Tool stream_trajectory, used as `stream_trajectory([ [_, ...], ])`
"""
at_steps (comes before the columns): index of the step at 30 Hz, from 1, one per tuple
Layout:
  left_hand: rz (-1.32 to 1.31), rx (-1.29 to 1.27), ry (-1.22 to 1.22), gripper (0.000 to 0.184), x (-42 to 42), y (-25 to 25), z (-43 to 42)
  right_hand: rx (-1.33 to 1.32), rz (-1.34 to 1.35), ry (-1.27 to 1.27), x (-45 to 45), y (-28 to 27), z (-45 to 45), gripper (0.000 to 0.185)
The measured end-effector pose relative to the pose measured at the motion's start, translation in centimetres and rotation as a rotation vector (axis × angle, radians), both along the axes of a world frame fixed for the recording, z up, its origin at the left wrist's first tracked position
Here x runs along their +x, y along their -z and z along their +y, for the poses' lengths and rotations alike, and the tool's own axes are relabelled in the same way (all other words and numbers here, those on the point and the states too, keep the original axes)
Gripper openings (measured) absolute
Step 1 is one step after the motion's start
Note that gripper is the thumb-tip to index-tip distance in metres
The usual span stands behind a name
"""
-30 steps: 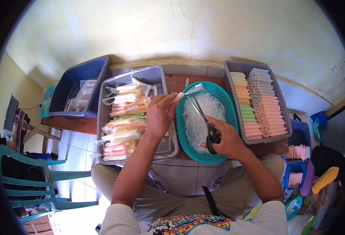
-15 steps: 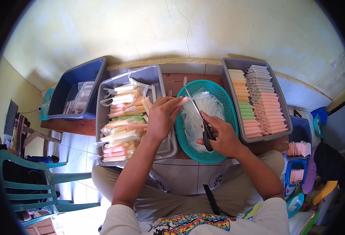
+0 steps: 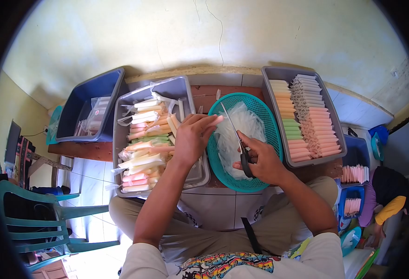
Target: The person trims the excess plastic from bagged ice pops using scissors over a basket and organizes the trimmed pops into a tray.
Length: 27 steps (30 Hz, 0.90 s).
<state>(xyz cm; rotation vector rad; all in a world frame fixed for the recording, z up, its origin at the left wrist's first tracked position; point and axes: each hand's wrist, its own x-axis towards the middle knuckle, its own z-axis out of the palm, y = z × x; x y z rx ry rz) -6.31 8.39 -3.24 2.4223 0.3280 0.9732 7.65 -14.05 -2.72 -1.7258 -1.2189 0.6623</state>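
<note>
My left hand (image 3: 193,137) is closed around a pink ice pop tube (image 3: 220,119), and only its tip shows past my fingers. My right hand (image 3: 262,160) grips black-handled scissors (image 3: 246,162). Their blades point up and away, close to the tube's tip. Below the scissors is a teal mesh basket (image 3: 212,162) holding clear plastic scraps (image 3: 241,135). Left of it stands a grey tub (image 3: 189,86) of loose pastel tubes (image 3: 141,160) in clear plastic, partly hidden by my left forearm.
At right, a grey tub (image 3: 339,135) holds neat rows of wrapped tubes (image 3: 323,132). A dark blue tub (image 3: 72,118) sits far left, beyond a green chair (image 3: 32,216). Another person's yellow sleeve (image 3: 392,208) and hand show at the right edge, near blue containers of pink tubes.
My hands, the tube and the scissors stay in nearly the same place. At the far right, the other person's yellow sleeve has shifted and a hand now shows below it.
</note>
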Motion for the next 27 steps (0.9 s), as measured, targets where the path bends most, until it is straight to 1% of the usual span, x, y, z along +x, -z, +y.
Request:
stream_trajectory([
  [8,0.017,0.014,-0.012,0.038,-0.08,-0.14,-0.1,-0.048,0.121,-0.002,-0.09,0.13,-0.24,0.103],
  [10,0.02,0.016,-0.013,0.038,-0.1,-0.08,-0.05,-0.068,0.195,-0.012,-0.11,0.2,-0.31,0.104],
  [12,0.022,0.018,-0.013,0.037,-0.09,0.05,0.01,-0.069,0.191,-0.016,-0.06,0.24,-0.31,0.103],
  [14,0.01,0.009,-0.008,0.041,-0.07,0.17,0.04,-0.069,0.186,-0.021,-0.11,0.16,-0.3,0.103],
  [19,0.015,0.013,-0.02,0.04,-0.13,0.1,0.02,-0.101,0.281,-0.023,0.01,0.26,-0.29,0.102],
  [26,0.006,0.02,-0.022,0.04,-0.04,0.3,0.15,-0.091,0.282,0.003,0.05,0.12,-0.14,0.102],
  [27,0.006,0.02,-0.023,0.04,-0.03,0.18,0.16,-0.075,0.237,0.014,0.1,0.24,-0.09,0.101],
])
